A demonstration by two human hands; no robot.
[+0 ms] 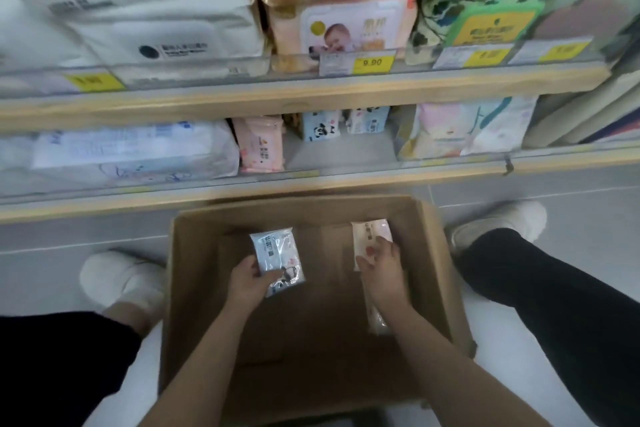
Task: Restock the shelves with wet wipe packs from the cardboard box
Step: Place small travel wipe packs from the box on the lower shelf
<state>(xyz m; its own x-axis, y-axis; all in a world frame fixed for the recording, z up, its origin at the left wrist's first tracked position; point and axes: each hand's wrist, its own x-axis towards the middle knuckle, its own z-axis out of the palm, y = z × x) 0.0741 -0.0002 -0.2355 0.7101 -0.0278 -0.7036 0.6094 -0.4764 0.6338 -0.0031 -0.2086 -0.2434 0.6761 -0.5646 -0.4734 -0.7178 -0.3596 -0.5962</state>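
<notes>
Head view: inside the cardboard box (194, 253), left grip (247, 282) clasps a white pack (277, 253), right grip (381, 263) a pink pack (370, 230).

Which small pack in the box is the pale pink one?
The pale pink wet wipe pack under the right hand; the left hand holds a white pack.

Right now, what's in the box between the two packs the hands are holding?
Nothing but bare cardboard. In the head view, only the brown floor of the cardboard box shows between the white pack and the pink pack.
</notes>
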